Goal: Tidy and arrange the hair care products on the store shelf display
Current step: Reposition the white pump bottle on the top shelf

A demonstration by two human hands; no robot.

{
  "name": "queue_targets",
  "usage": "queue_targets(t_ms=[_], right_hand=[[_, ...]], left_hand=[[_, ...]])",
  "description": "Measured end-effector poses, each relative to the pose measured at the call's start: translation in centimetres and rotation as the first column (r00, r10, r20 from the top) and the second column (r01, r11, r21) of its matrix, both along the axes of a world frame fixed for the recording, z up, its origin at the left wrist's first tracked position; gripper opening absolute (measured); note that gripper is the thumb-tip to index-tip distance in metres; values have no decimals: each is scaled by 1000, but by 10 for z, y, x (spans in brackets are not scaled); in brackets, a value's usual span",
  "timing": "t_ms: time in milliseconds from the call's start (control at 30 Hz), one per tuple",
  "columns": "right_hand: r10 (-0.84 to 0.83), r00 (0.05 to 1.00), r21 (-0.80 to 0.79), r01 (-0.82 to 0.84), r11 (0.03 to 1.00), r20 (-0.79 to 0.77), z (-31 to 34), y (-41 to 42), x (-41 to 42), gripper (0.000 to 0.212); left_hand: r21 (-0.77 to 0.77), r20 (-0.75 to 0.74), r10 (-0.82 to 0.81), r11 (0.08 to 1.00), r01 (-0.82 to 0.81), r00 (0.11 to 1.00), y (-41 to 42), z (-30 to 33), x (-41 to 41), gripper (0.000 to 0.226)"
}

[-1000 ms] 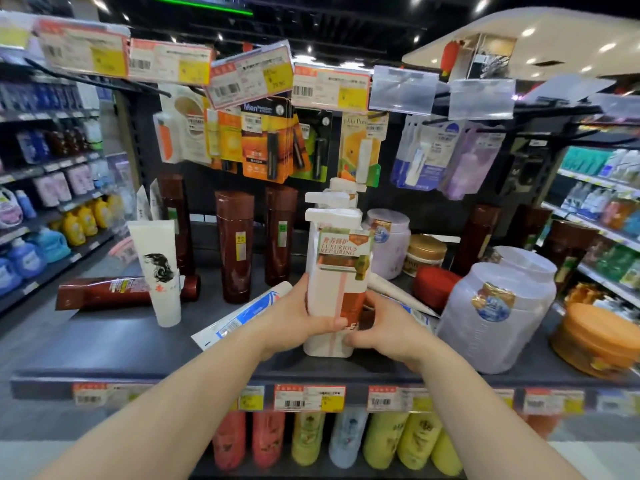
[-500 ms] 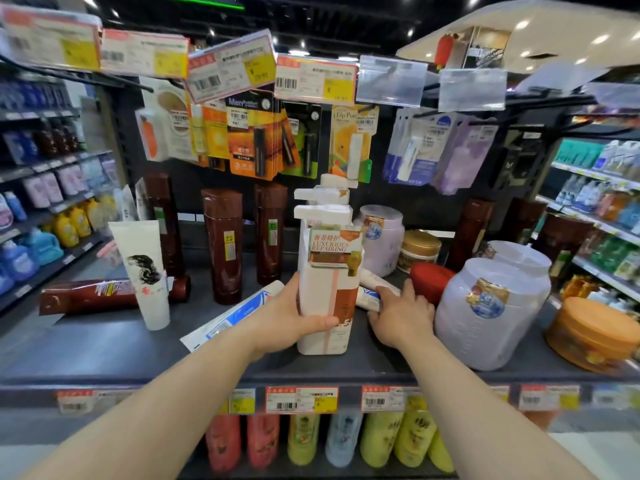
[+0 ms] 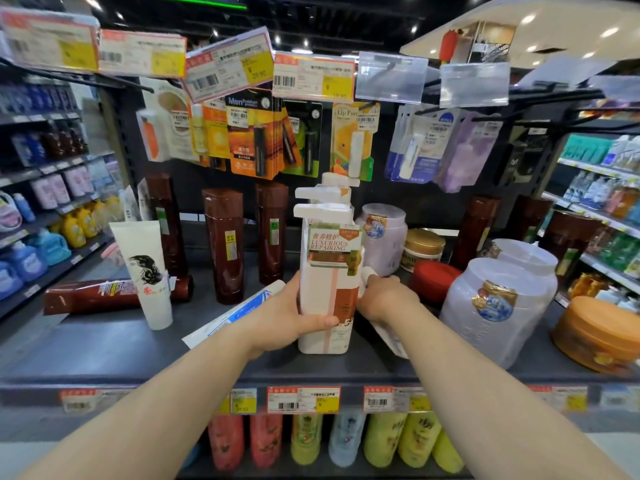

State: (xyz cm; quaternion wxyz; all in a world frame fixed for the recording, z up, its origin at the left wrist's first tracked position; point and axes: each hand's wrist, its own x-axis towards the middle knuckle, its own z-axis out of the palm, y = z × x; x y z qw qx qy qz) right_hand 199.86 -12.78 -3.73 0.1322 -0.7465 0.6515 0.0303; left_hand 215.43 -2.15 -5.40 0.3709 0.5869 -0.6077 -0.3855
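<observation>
A white pump bottle (image 3: pixel 329 271) with a brown label stands upright near the front of the dark shelf (image 3: pixel 104 348). My left hand (image 3: pixel 291 313) wraps around its lower left side. Just right of the bottle, my right hand (image 3: pixel 384 297) is closed on a white tube (image 3: pixel 388 336) that lies slanted on the shelf behind the bottle. A second pump head shows behind the first. Another white and blue tube (image 3: pixel 239 313) lies flat to the left, partly under my left wrist.
Three brown bottles (image 3: pixel 223 244) stand at the back left, one brown bottle (image 3: pixel 90 296) lies on its side behind an upright white tube (image 3: pixel 145 268). To the right are a red lid (image 3: pixel 434 280), large pale jars (image 3: pixel 495 310) and an orange tub (image 3: pixel 599 332). Carded products hang above.
My right hand has left the pump bottle's right side, reached back behind it and closed on the white tube. The left hand keeps its hold on the bottle, which stays upright.
</observation>
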Motion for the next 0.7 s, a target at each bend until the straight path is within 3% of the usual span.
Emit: queue_targets(t_ms=[100, 300, 700], right_hand=[[37, 996, 19, -36, 999, -76, -6, 7, -5, 80], [6, 1000, -73, -6, 997, 3, -12, 12, -17, 70], [50, 996, -128, -59, 990, -78, -15, 40, -43, 62]], left_hand=[[-4, 11, 5, 1000, -5, 1000, 1, 0, 0, 77], [-6, 0, -13, 1000, 13, 1000, 2, 2, 0, 74], [6, 8, -32, 999, 31, 999, -6, 1, -6, 75]])
